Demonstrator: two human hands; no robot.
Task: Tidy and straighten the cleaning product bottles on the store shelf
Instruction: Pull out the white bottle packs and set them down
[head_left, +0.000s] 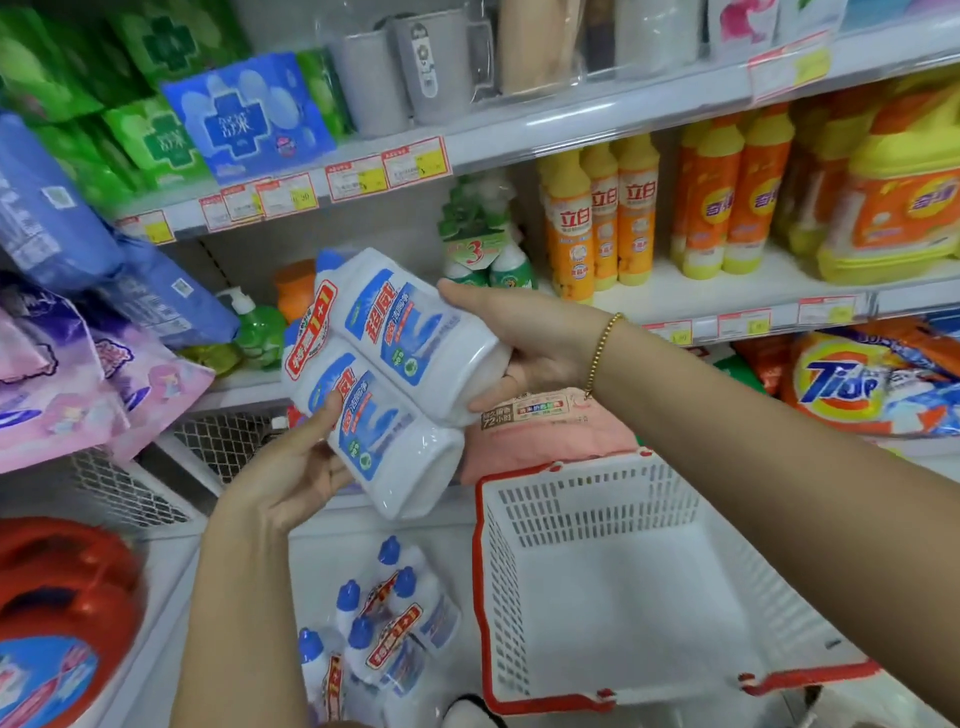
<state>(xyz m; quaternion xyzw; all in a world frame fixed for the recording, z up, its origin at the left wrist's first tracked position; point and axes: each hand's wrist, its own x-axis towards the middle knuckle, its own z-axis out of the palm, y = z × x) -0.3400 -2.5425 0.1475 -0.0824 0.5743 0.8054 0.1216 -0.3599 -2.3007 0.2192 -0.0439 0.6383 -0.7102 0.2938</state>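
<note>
**Twin pack of cleaner held up in both hands before the shelves**

The store shelving (571, 120) fills the far side of the scene. Tall orange and yellow bottles (597, 223) stand in rows at the far right, and soft packets in green, blue and pink crowd the far left.

A white basket (587, 499) with a red rim sits at the near right, below the person's right forearm.

The twin pack of white cleaner bottles (400, 358) is in the middle of the scene, held in the air in front of the middle shelf. It is tilted, with its blue caps pointing far-left and its bases near-right. A red promotional band crosses the necks.

The right hand (535, 343) is clamped on the base of the upper bottle, fingers curled under it. The left hand (291, 478) grips the lower bottle from beneath, its thumb (332, 405) pressed on the label.

Further twin packs of the same cleaner (384, 623) lie crookedly on the low shelf, near and left of the basket.

A gold bracelet (600, 353) circles the right wrist.
</note>
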